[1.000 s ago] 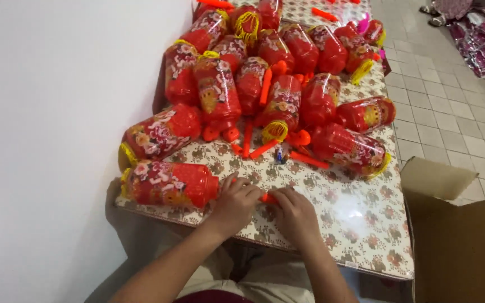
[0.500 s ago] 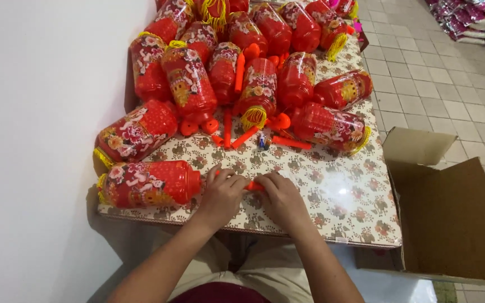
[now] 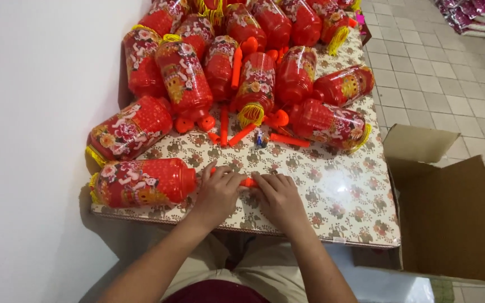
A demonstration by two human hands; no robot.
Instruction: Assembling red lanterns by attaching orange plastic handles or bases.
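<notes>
A red lantern with floral print and a yellow tassel (image 3: 141,183) lies on its side at the near left of the flower-patterned table (image 3: 332,196). An orange stick (image 3: 247,182) runs out of its right end. My left hand (image 3: 218,193) grips the stick next to the lantern's end. Just to the right, my right hand (image 3: 278,199) holds the same stick; both hands rest on the tabletop, fingers curled.
Several more red lanterns (image 3: 254,84) and loose orange sticks (image 3: 242,133) crowd the far half of the table. A white wall (image 3: 35,112) runs along the left. To the right an open cardboard box (image 3: 450,219) stands on the tiled floor (image 3: 450,73).
The view has shifted, so the table sits higher in frame. Both hands stay on the orange stick at the lantern's end, with only small finger shifts.
</notes>
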